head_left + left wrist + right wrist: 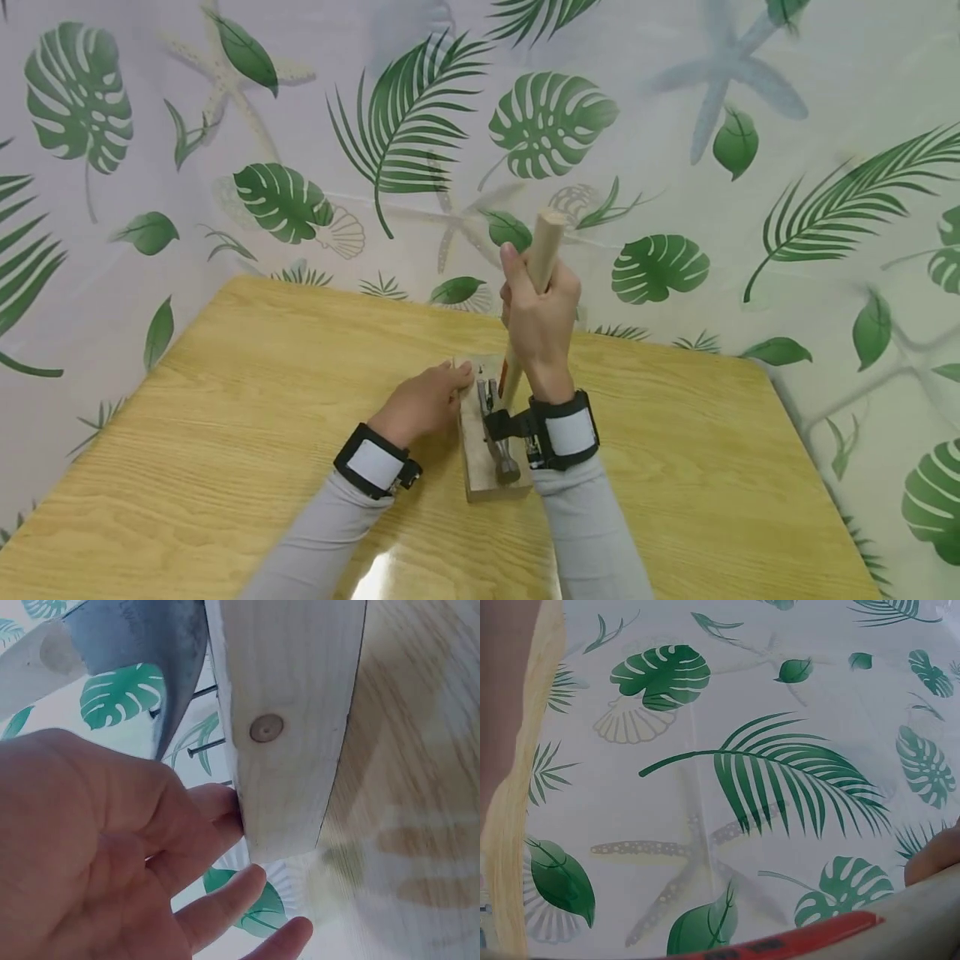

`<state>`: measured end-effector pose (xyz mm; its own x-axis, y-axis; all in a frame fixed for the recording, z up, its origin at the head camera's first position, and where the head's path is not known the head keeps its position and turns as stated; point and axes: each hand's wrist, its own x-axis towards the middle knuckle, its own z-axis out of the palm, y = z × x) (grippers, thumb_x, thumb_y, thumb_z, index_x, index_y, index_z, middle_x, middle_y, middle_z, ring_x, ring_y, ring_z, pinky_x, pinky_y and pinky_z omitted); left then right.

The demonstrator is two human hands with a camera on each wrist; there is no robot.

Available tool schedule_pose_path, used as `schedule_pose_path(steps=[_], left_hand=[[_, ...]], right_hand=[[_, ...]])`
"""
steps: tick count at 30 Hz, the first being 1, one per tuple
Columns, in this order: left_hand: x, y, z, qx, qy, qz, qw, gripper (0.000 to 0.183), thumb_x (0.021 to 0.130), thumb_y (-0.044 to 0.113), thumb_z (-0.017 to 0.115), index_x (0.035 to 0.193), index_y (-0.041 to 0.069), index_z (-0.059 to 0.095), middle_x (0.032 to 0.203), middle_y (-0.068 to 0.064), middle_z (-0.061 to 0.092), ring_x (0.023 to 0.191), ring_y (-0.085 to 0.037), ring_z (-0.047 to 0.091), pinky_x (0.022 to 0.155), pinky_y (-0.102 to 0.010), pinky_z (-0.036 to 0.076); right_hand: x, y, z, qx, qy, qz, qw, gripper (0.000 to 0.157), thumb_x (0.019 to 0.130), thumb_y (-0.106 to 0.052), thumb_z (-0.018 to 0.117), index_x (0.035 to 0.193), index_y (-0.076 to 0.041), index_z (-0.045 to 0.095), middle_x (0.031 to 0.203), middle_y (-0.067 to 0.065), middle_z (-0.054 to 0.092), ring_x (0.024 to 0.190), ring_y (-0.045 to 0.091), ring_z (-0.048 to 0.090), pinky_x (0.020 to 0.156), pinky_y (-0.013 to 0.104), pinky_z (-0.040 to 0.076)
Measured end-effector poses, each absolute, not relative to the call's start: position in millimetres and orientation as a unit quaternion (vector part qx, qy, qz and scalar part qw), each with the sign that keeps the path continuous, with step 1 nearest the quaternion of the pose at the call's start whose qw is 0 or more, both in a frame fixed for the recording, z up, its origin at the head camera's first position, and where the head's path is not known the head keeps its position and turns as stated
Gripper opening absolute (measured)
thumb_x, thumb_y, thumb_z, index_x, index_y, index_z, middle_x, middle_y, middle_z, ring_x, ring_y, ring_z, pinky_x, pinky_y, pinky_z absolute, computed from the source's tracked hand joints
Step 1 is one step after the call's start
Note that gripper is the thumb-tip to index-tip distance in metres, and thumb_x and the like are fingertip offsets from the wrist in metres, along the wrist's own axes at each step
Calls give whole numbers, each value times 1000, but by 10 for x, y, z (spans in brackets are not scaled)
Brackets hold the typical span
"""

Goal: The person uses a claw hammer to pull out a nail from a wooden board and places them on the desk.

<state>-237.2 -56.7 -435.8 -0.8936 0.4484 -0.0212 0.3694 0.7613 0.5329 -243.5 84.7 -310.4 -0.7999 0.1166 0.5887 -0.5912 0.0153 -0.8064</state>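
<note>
My right hand (pixel 542 321) grips the pale wooden handle (pixel 546 246) of a claw hammer, which stands nearly upright. The hammer's metal head (pixel 504 462) lies over a wooden block (pixel 476 479), claw towards the block's far end. Nails (pixel 206 748) stick out of the block's top, close by the claw (pixel 176 697) in the left wrist view. At the block's far left edge, my left hand (pixel 423 404) touches the wood with its fingertips. Two of its fingers (pixel 225 907) stretch out past the block's end. In the right wrist view, a red mark (pixel 802 937) shows on the handle.
The block sits on a wood-grain table (pixel 262 433). Behind the table hangs a pale cloth (pixel 450 250) printed with green leaves, starfish and shells. A round knot (pixel 266 727) shows on the block's side. Each wrist wears a black strap (pixel 375 462) with a small camera.
</note>
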Motion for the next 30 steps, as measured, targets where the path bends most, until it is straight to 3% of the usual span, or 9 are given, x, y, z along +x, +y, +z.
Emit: schedule_pose_path(steps=[2,7,10,16,25,30], left_hand=[[-2371,-557,-4349,216,942,247,67,45,100,2,56,144,12,58,155,-5,48,145,-33,43,93,-47,53],[-2361,-559,-4317,223,946,228,59,39,100,3,56,137,11,62,155,-4,47,144,-34,43,98,-54,51],[-2353,-562,-4307,222,947,224,58,40,99,2,54,138,11,62,156,-4,47,145,-34,42,93,-53,53],[-2326,-566,-4333,220,948,222,57,46,98,2,53,142,13,60,156,-4,47,145,-34,42,94,-57,52],[-2331,-579,-4343,215,946,235,66,49,99,8,52,148,12,53,159,-3,42,148,-35,36,112,-58,38],[-2334,-507,-4334,234,938,254,16,46,97,11,60,143,9,58,152,-9,52,135,-35,49,104,-51,47]], right_hand=[[-2332,878,-3118,201,-634,692,281,28,101,-21,62,77,-12,52,52,-4,42,38,9,35,35,26,28],[-2127,928,-3143,249,-584,702,323,33,98,-12,60,74,5,45,50,-2,39,37,8,33,33,26,24],[-2041,947,-3130,253,-571,701,343,37,97,-10,60,75,11,40,50,-2,39,37,7,33,33,26,24],[-1793,975,-3113,280,-518,720,367,35,96,-3,57,70,9,37,49,0,36,37,7,28,33,24,21],[-1511,1054,-3095,305,-495,711,395,32,92,6,49,65,4,33,48,1,33,36,8,29,33,21,23],[-1498,1124,-3097,290,-470,735,392,33,93,7,50,65,3,32,47,2,32,35,8,27,32,21,22]])
